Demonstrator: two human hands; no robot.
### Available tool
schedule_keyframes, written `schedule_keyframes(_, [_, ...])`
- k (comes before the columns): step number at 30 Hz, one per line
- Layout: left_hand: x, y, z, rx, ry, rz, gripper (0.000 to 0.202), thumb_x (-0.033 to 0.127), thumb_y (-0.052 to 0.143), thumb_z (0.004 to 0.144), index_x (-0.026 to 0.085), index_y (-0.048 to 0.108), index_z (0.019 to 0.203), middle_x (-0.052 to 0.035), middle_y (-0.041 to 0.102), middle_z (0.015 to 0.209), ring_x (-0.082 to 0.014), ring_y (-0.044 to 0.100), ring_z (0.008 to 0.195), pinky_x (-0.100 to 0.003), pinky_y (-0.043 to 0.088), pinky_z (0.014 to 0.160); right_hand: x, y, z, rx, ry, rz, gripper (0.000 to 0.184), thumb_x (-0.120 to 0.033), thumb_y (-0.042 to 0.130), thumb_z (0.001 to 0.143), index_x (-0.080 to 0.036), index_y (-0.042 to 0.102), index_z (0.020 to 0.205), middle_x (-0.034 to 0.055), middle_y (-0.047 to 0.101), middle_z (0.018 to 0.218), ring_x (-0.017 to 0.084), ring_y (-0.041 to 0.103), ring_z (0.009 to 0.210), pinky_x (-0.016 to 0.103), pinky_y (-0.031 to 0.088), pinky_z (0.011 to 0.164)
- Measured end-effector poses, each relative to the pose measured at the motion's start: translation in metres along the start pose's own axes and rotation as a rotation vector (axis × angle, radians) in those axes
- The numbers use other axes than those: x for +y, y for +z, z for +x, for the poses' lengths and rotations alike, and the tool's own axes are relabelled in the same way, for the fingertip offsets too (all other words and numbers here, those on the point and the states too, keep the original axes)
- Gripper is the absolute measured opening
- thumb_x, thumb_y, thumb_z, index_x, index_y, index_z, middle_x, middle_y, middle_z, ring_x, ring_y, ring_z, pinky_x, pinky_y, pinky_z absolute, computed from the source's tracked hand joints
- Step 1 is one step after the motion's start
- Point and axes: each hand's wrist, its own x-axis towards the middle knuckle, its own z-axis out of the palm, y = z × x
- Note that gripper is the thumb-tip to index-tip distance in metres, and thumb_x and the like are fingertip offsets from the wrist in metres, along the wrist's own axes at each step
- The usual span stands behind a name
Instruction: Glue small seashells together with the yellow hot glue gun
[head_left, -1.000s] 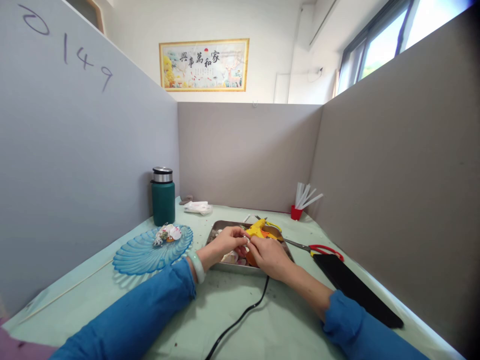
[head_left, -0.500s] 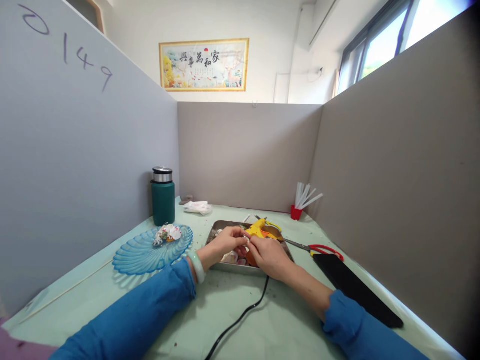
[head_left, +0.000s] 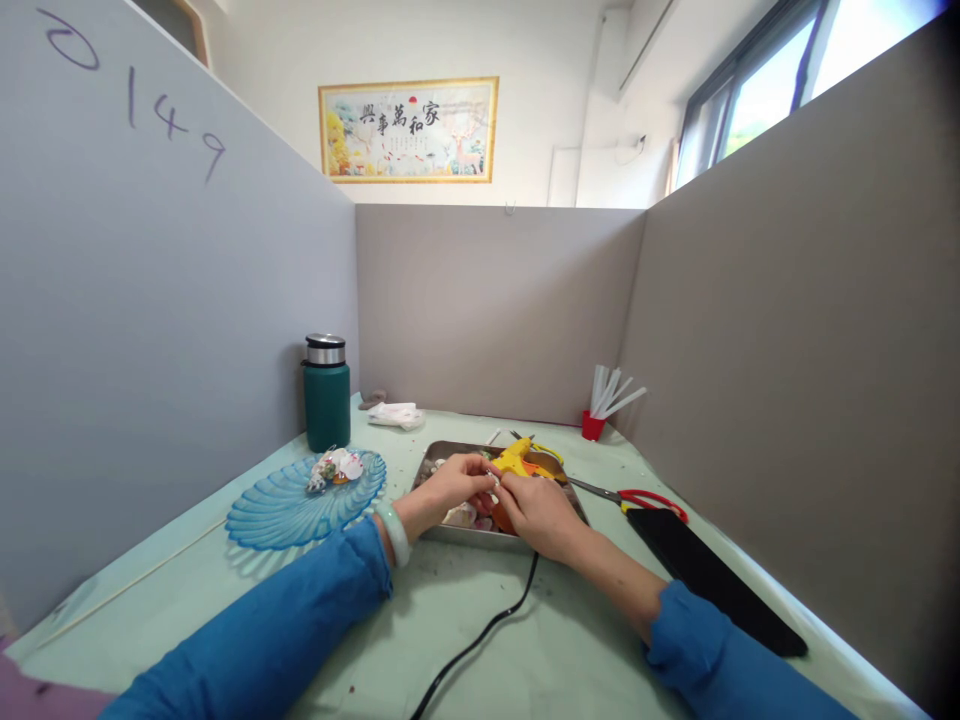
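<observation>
My left hand and my right hand meet over a metal tray, fingertips pinched together. Between them is a small whitish piece, too small to name. Shells lie in the tray beneath my hands, partly covered by them. A yellow hot glue gun rests at the tray's back right, just beyond my right fingers. On the left, a blue scalloped glass plate bears a small cluster of shells.
A green flask stands behind the plate. Glue sticks stand in a red cup at the back right. Red-handled scissors lie beside a black slab. A black cord runs toward me. Partitions enclose three sides.
</observation>
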Motion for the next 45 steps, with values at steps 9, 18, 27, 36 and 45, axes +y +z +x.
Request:
schedule_keyframes(9, [0.0005, 0.0004, -0.0011, 0.002, -0.008, 0.006, 0.023, 0.022, 0.06, 0.067, 0.01, 0.056, 0.086, -0.0018, 0.06, 0.062, -0.0093, 0.056, 0.047, -0.023, 0.048, 0.052, -0.0022, -0.0031, 0.0001, -0.02, 0.01, -0.007, 0.045, -0.04, 0.019, 0.092, -0.019, 0.058, 0.081, 0.0038, 0.065, 0.079, 0.014, 0.057, 0.07, 0.024, 0.027, 0.057])
schedule_keyframes(18, [-0.0023, -0.0003, 0.0008, -0.004, -0.003, 0.006, 0.024, 0.024, 0.061, 0.067, 0.011, 0.056, 0.086, -0.0022, 0.061, 0.062, -0.0098, 0.057, 0.047, -0.023, 0.047, 0.051, -0.0019, -0.0026, -0.0005, -0.013, 0.009, -0.016, 0.044, -0.039, 0.02, 0.092, -0.02, 0.058, 0.081, 0.003, 0.065, 0.079, 0.015, 0.057, 0.071, 0.025, 0.027, 0.058])
schedule_keyframes(27, [0.0025, 0.002, -0.0018, 0.001, -0.013, 0.006, 0.024, 0.025, 0.061, 0.067, 0.01, 0.056, 0.085, -0.0015, 0.06, 0.061, -0.009, 0.056, 0.046, -0.022, 0.047, 0.05, -0.0013, -0.0013, -0.0003, -0.015, 0.006, -0.008, 0.044, -0.039, 0.02, 0.092, -0.019, 0.058, 0.081, 0.0037, 0.065, 0.078, 0.015, 0.057, 0.071, 0.025, 0.027, 0.059])
schedule_keyframes(36, [-0.0015, 0.0006, -0.0003, -0.011, 0.004, 0.006, 0.025, 0.024, 0.061, 0.067, 0.01, 0.056, 0.086, -0.0023, 0.06, 0.063, -0.0095, 0.056, 0.047, -0.023, 0.047, 0.052, -0.004, -0.0053, 0.0, -0.036, 0.015, -0.008, 0.044, -0.039, 0.02, 0.092, -0.02, 0.058, 0.082, 0.0036, 0.065, 0.079, 0.015, 0.058, 0.072, 0.025, 0.028, 0.059])
schedule_keyframes(45, [-0.0003, 0.001, -0.0008, -0.013, 0.008, -0.005, 0.024, 0.025, 0.062, 0.066, 0.01, 0.056, 0.084, -0.0024, 0.06, 0.064, -0.0097, 0.057, 0.048, -0.023, 0.047, 0.052, -0.0035, -0.0052, 0.0, -0.035, 0.022, -0.019, 0.044, -0.039, 0.02, 0.092, -0.02, 0.059, 0.081, 0.0034, 0.065, 0.079, 0.015, 0.057, 0.071, 0.025, 0.027, 0.058])
